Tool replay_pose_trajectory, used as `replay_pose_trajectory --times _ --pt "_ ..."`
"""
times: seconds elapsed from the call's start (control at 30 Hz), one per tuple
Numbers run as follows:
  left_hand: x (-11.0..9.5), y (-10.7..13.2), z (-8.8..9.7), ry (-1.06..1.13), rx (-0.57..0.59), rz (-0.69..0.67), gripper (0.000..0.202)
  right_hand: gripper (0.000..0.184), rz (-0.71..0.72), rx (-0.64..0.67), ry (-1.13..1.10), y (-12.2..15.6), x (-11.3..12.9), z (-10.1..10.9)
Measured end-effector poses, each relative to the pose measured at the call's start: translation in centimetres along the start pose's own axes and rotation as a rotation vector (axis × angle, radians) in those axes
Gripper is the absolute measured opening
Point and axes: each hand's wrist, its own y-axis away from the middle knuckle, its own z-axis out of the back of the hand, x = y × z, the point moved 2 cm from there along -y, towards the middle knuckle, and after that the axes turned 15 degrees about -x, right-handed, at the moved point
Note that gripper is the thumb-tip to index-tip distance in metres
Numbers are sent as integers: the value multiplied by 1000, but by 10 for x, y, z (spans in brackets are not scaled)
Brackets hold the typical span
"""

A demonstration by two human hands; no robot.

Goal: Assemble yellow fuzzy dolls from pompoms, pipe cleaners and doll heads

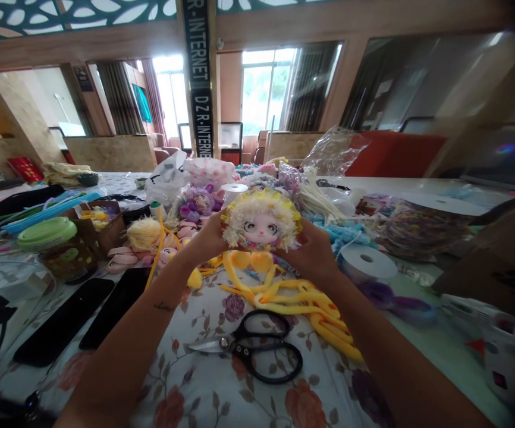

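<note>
Both my hands hold up a doll head (261, 223) with curly cream hair, a yellow frilled edge and a painted face turned toward me. My left hand (213, 239) grips its left side and my right hand (307, 245) its right side; the fingertips are hidden behind it. Below the head hang two yellow rounded pieces (252, 261). Yellow fuzzy stems (302, 297) lie in a loose tangle on the floral tablecloth (204, 386). Nearer to me rest black-handled scissors (257, 345), blades pointing left and slightly apart.
Two dark phones (65, 321) and a green-lidded jar (68, 249) are at the left. A white glue gun (489, 333) lies at the right, near a white ribbon roll (368, 263). Behind the head are a purple doll (199, 202), plastic bags (166, 178) and heaped yarn.
</note>
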Motion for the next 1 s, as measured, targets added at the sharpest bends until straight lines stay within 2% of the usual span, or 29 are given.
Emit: replay_pose_trajectory --times 0.07,0.13,0.23,0.4,0.5,0.83,0.93,1.0 --pt "2 -2 -1 -24 17 -25 76 48 -5 -12 -6 1 -2 1" --pt "5 -3 -2 2 29 12 72 51 -29 5 -56 -1 1 3" --pt "11 -2 -4 107 42 149 62 54 -117 41 -171 -5 10 1" --pt "14 0 -5 200 69 420 45 46 -367 145 -236 -6 15 -6" --pt "12 2 -7 213 84 503 41 42 -461 179 -244 -4 14 -8" --pt "15 3 -7 271 86 589 53 37 -556 159 -249 1 17 -8" --pt "15 3 -6 234 72 552 51 42 -559 161 -281 2 14 -10" --pt "12 3 -6 185 61 488 52 45 -493 138 -269 1 11 -9"
